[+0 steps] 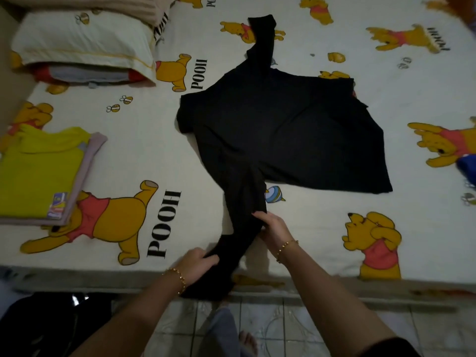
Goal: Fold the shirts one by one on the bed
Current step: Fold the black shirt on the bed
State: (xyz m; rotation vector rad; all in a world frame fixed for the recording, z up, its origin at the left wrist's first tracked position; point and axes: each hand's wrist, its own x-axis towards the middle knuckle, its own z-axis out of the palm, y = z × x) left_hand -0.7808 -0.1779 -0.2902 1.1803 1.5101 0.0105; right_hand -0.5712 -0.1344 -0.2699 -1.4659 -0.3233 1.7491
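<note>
We are gripping the near sleeve [244, 202] of the black shirt [278, 130] with both hands. The left hand [198, 264] is holding the cuff end at the near edge of the bed [309, 210], fingers curled around it, and the right hand [273, 228] is pinching the sleeve just farther up. The shirt body is lying spread mid-bed, its other sleeve pointing far. A folded yellow shirt [38, 171] is sitting on a pinkish folded one at left, a pillow [82, 39] is lying far left, and a blue cloth [467, 166] is showing at the right edge.

text: "POOH" | on: bed sheet [180, 155], printed beside the bears | yellow shirt's label [57, 205]: unreadable
</note>
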